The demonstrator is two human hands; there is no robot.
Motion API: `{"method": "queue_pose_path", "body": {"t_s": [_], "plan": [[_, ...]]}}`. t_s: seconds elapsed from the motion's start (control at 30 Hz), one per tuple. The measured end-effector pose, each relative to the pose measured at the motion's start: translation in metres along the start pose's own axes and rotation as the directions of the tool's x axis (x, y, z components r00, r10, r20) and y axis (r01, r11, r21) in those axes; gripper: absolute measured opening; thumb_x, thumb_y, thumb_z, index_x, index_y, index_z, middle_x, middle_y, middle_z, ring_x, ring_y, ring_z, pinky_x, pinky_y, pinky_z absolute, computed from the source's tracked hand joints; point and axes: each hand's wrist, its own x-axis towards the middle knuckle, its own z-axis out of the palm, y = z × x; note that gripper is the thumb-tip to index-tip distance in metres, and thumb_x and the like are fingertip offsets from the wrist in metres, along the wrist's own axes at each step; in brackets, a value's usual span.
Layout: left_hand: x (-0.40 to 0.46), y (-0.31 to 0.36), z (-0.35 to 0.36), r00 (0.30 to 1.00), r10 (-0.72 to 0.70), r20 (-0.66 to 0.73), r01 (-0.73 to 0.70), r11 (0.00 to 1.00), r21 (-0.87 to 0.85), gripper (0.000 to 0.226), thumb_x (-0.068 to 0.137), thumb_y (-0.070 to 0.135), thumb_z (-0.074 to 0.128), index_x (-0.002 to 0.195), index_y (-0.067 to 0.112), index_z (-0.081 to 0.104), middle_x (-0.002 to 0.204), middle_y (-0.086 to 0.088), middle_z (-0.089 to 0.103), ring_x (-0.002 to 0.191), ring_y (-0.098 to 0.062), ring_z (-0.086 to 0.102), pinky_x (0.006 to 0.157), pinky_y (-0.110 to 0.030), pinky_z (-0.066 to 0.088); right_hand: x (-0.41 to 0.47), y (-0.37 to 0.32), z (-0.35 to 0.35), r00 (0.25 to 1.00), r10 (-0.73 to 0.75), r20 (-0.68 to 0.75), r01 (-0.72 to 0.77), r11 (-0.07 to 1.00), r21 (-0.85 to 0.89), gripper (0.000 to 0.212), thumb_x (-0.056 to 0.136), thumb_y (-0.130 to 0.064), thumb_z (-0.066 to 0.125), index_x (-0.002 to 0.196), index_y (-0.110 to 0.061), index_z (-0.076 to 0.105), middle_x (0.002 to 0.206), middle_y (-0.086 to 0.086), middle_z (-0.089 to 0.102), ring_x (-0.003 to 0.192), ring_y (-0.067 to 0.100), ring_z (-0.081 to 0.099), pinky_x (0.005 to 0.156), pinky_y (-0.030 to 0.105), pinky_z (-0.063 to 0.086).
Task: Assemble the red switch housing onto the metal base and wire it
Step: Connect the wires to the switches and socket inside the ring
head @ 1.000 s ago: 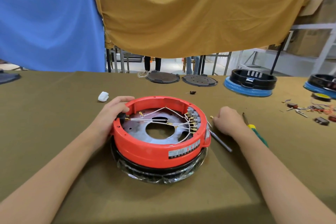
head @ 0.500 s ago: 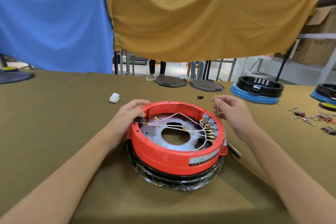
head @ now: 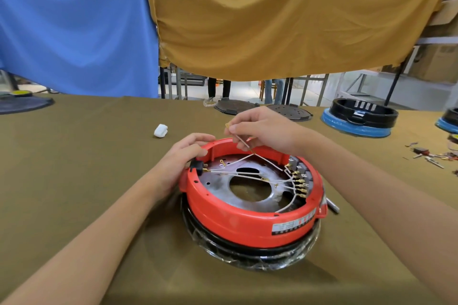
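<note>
Housing (head: 250, 215) under both hands, wire (head: 241, 142) pinched.

I see two bare forearms, no sleeves showing, no gloves, rings or watch; the left hand (head: 183, 156) and right hand (head: 262, 131) have short, unpainted nails.

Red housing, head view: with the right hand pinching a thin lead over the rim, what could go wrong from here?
1. The right hand pinches a thin lead by its end only; it may slip and drop among the white wires crossing the metal base.
2. The left hand holds only the far rim of the red housing, so a tug might shift it.
3. The terminal row is crowded; the lead could reach the wrong terminal.
</note>
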Motion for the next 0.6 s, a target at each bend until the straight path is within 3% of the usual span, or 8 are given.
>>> {"method": "queue_pose_path", "body": {"t_s": [0.13, 0.23, 0.3, 0.4, 0.6], "plan": [[-0.001, 0.005, 0.001, 0.994, 0.092, -0.052, -0.091, 0.996, 0.018, 0.028, 0.081, 0.016, 0.063, 0.108, 0.021, 0.068, 0.121, -0.018, 0.065, 0.097, -0.031, 0.06, 0.089, -0.047, 0.046, 0.013, 0.008, 0.018, 0.999, -0.03, 0.027, 0.029, 0.999, 0.025, 0.019, 0.101, -0.011, 0.053, 0.1, 0.001, 0.068, 0.078, 0.009, 0.058, 0.063, 0.013, 0.053, 0.065, 0.026, 0.046], [0.001, 0.008, -0.002, 0.972, 0.216, -0.094, -0.209, 0.975, 0.077, 0.015, 0.093, 0.004, 0.061, 0.103, 0.013, 0.069, 0.107, -0.015, 0.068, 0.095, -0.026, 0.062, 0.089, -0.041, 0.05, 0.014, 0.016, 0.025, 0.995, -0.098, -0.013, 0.097, 0.993, -0.064, 0.019, 0.101, -0.013, 0.055, 0.091, -0.01, 0.07, 0.074, 0.007, 0.059, 0.064, 0.012, 0.052, 0.064, 0.023, 0.044], [0.001, 0.01, -0.002, 0.959, 0.27, -0.087, -0.261, 0.96, 0.1, 0.015, 0.094, 0.003, 0.06, 0.101, 0.012, 0.07, 0.099, -0.011, 0.072, 0.09, -0.018, 0.066, 0.081, -0.03, 0.055, 0.014, 0.018, 0.026, 0.991, -0.127, -0.033, 0.123, 0.986, -0.116, 0.02, 0.101, -0.016, 0.056, 0.087, -0.018, 0.071, 0.07, 0.002, 0.06, 0.064, 0.008, 0.053, 0.063, 0.021, 0.044], [-0.001, 0.011, 0.0, 0.95, 0.307, -0.051, -0.301, 0.949, 0.095, 0.015, 0.093, 0.005, 0.064, 0.103, 0.013, 0.071, 0.099, -0.012, 0.075, 0.091, -0.015, 0.071, 0.072, -0.02, 0.055, 0.013, 0.019, 0.026, 0.99, -0.14, -0.032, 0.134, 0.979, -0.153, 0.02, 0.101, -0.018, 0.056, 0.089, -0.02, 0.072, 0.075, 0.004, 0.062, 0.066, 0.007, 0.055, 0.064, 0.021, 0.046], [-0.002, 0.013, -0.001, 0.932, 0.362, -0.022, -0.358, 0.928, 0.104, 0.013, 0.084, 0.019, 0.07, 0.097, 0.019, 0.074, 0.092, -0.008, 0.077, 0.094, -0.019, 0.074, 0.077, -0.022, 0.056, 0.011, 0.019, 0.026, 0.991, -0.132, 0.014, 0.133, 0.981, -0.142, 0.02, 0.101, -0.016, 0.054, 0.097, -0.009, 0.073, 0.079, 0.004, 0.062, 0.071, 0.011, 0.054, 0.068, 0.022, 0.048]]}}
